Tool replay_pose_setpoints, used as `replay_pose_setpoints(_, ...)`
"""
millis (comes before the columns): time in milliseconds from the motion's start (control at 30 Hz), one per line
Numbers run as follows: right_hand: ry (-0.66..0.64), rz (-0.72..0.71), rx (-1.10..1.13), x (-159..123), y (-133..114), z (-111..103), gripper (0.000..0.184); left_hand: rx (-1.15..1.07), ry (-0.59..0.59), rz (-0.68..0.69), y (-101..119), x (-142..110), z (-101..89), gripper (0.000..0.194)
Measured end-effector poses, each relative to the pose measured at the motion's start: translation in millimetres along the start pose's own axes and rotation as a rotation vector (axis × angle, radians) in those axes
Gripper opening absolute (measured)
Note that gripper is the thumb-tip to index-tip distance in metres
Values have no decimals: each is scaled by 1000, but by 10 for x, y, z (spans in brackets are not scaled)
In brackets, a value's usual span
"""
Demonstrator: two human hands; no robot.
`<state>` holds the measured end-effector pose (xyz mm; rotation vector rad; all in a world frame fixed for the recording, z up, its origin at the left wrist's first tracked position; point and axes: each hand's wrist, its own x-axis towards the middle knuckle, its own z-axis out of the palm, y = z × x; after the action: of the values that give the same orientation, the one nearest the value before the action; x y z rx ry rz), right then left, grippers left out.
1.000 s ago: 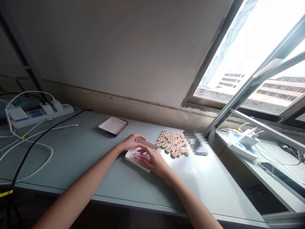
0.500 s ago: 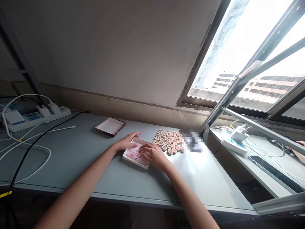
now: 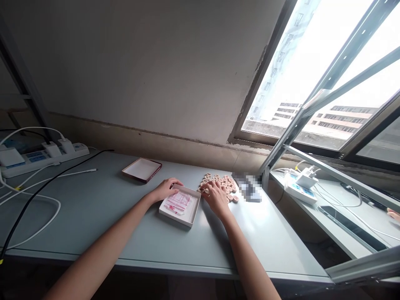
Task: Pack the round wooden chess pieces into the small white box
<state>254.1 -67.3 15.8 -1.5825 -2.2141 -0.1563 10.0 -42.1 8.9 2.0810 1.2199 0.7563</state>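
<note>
My left hand [image 3: 165, 190] grips the far left corner of a shallow white box [image 3: 193, 218], its thumb over the rim and its fingers outside. Inside the box lies a folded plastic bag [image 3: 179, 203], clear with pink and red print. Just right of the box, my right hand [image 3: 215, 196] reaches over a cluster of round wooden Chinese chess pieces [image 3: 229, 187]. Its fingers are apart and bent down onto the near left pieces; the fingertips are partly hidden. The pieces lie flat, close together, with carved characters on top.
A box lid [image 3: 142, 168] lies inner side up at the back left. Cables and a power strip [image 3: 46, 158] take up the left end. A blurred-out item [image 3: 251, 189] sits right of the pieces. Beyond the metal frame are another power strip [image 3: 300, 189] and a phone [image 3: 350, 227].
My right hand has left the plastic bag in the box and moved right, onto the chess pieces. My left hand has shifted from the bag to the box's corner.
</note>
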Motion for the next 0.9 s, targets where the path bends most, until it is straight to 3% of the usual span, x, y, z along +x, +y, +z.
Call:
replay_pose_setpoints(200,37,186,187,48,25,-16,20,-65,40,-7,23,6,-14,21)
replay_pose_setpoints(300,98,209,377,70,71,-77,26,-49,73,30,35,2,-8,19)
replay_pose_setpoints(400,85,85,537,64,-4,-125,26,25,101,40,39,-4,31,18)
replay_pose_setpoints(567,-114,-233,537,14,-294,-88,19,163,124,32,102,-26,85,20)
replay_pose_setpoints(767,-18,-251,352,14,-426,-62,19,-59,-155,-34,152,5,45,33)
replay_pose_setpoints(900,-62,-261,275,13,-432,-88,18,-142,-183,-93,102,40,51,43)
